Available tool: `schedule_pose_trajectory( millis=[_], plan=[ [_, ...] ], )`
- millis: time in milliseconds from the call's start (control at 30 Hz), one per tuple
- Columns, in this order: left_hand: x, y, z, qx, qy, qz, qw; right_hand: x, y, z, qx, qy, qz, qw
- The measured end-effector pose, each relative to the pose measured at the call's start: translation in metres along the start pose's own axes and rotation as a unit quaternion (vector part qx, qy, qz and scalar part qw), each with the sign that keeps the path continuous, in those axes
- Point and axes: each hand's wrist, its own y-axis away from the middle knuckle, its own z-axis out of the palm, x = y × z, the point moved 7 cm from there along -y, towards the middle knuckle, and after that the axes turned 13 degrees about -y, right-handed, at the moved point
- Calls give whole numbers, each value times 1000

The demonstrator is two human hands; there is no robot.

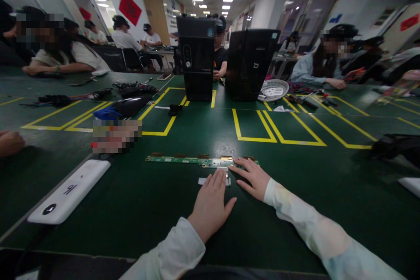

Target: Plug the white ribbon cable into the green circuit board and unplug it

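in the head view, a long green circuit board (183, 160) lies crosswise on the green table (278, 240). the left hand (211, 204) is flat, fingers together, over a white strip (202, 181) just beside the board; the right hand (255, 178), fingers spread, touches the board's right part.

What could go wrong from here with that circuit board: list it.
The circuit board is long and thin; uneven pressure from the right hand might flex it.
The left hand partly covers a white strip, so it could drag or crease that strip unnoticed.
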Motion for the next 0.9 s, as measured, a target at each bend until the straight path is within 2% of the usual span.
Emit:
schedule_pose_trajectory(
  millis=[133,400,633,733,900],
  plan=[
    [0,0,2,-12,4,-4,1000,1,0,0,-1,-7,-3,1000],
    [5,-3,5,4,13,-43,999,0,0,0,-5,-10,-5,1000],
    [7,-6,2,53,12,-44,998,0,0,-1,0,-10,-3,1000],
    [7,-6,-3,76,13,-33,997,0,0,-1,1,-9,-2,1000],
    [-2,-3,-22,115,6,-26,993,1,-1,-1,2,-10,-2,1000]
  ],
)
